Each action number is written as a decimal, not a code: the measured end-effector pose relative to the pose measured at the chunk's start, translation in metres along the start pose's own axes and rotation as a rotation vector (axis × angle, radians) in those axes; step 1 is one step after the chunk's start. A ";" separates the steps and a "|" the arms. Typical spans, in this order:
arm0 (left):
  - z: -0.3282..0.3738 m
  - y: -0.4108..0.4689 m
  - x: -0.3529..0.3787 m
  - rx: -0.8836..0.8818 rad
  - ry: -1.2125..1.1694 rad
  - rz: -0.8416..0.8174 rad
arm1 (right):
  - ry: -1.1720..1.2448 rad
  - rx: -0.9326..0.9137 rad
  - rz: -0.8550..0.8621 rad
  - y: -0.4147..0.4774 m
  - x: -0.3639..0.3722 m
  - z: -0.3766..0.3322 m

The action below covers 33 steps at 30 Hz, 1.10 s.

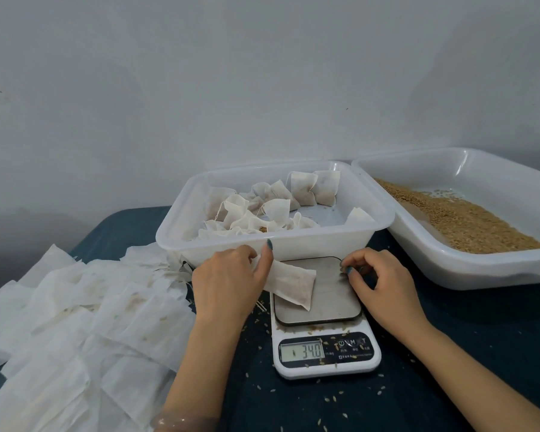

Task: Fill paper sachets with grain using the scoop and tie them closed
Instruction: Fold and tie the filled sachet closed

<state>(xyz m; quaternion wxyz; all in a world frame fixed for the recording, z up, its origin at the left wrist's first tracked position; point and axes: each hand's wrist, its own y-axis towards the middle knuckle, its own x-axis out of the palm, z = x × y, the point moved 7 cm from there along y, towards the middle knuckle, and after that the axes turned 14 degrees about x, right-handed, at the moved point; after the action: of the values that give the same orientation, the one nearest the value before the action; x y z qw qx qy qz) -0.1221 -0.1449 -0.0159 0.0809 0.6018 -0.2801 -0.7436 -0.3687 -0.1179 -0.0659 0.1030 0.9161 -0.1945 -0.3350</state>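
Filled white paper sachet (293, 283): lying flat on the steel scale platform (334, 294). Tied white sachets (262, 204): heaped in translucent tub (293, 244). Flat empty sachets (75, 307): spread at left. Golden-brown grain (468, 222): in white tray (480, 269), right.

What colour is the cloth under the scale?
The cloth is plain dark blue; the head view shows it best.

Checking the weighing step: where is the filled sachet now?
Head view, centre: the filled sachet lies on the left half of the scale, its end gripped by the left hand, just before the tub of tied sachets.
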 end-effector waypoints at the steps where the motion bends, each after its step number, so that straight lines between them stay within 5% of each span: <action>1: -0.003 0.000 0.000 -0.021 -0.015 0.002 | 0.002 -0.001 0.001 0.000 0.000 0.000; 11: -0.014 -0.002 -0.005 -0.156 -0.027 0.042 | 0.001 0.022 0.006 0.001 -0.001 0.000; 17: 0.001 0.002 0.003 0.015 -0.206 -0.088 | 0.007 0.013 0.021 -0.001 -0.006 -0.008; 20: 0.019 0.004 -0.012 0.217 -0.201 0.060 | 0.051 -0.093 0.029 -0.006 -0.011 -0.034; 25: 0.048 -0.008 -0.045 0.534 -0.007 0.471 | -0.038 -0.200 -0.202 -0.023 0.014 -0.078; 29: 0.058 -0.016 -0.056 0.594 -0.051 0.645 | 0.006 -0.238 -0.305 -0.034 0.035 -0.098; 33: 0.057 -0.019 -0.064 0.582 -0.254 0.750 | 0.195 -0.090 -0.375 -0.032 0.041 -0.098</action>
<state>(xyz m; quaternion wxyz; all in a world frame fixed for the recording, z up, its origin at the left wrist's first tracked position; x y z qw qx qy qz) -0.1549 -0.0816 0.0360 0.1370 0.3616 -0.6814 -0.6214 -0.2667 -0.1003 -0.0257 0.0978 0.9588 0.0051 -0.2666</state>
